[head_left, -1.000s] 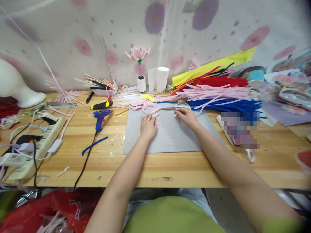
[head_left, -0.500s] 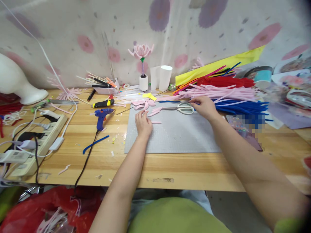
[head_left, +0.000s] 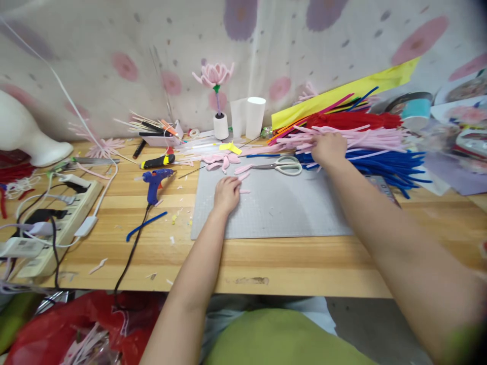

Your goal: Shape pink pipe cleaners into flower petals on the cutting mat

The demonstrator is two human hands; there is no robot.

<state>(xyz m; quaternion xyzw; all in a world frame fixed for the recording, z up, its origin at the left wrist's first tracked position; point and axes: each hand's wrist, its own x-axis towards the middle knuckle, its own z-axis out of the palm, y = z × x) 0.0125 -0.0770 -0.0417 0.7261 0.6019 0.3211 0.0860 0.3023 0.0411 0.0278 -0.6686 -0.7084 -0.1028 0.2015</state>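
Note:
My left hand (head_left: pixel 227 195) rests on the grey cutting mat (head_left: pixel 281 213) with its fingers curled together. Short pink pipe cleaner pieces (head_left: pixel 244 191) lie at its fingertips; whether one is in its grip is hidden. Bent pink petal shapes (head_left: pixel 220 161) lie just beyond. My right hand (head_left: pixel 330 149) is at the bundle of pink pipe cleaners (head_left: pixel 365 138), fingers closed at its near edge, fingertips partly hidden among the stems. Scissors with pale handles (head_left: pixel 288 166) lie shut on the mat, left of my right hand. Blue pipe cleaners (head_left: pixel 384 168) lie beside that wrist.
A blue glue gun (head_left: pixel 154 183) and a yellow-black handled tool (head_left: pixel 158 161) lie left of the mat. Behind stands a pink flower (head_left: pixel 215 76) in a white holder. A power strip (head_left: pixel 72 223) with cables sits at left. Red pipe cleaners (head_left: pixel 353 120) lie at the back right.
My right hand has moved from beside the scissors handles, right and away from me, onto the pink bundle. My left hand stays at the short pink pieces. The view has shifted slightly.

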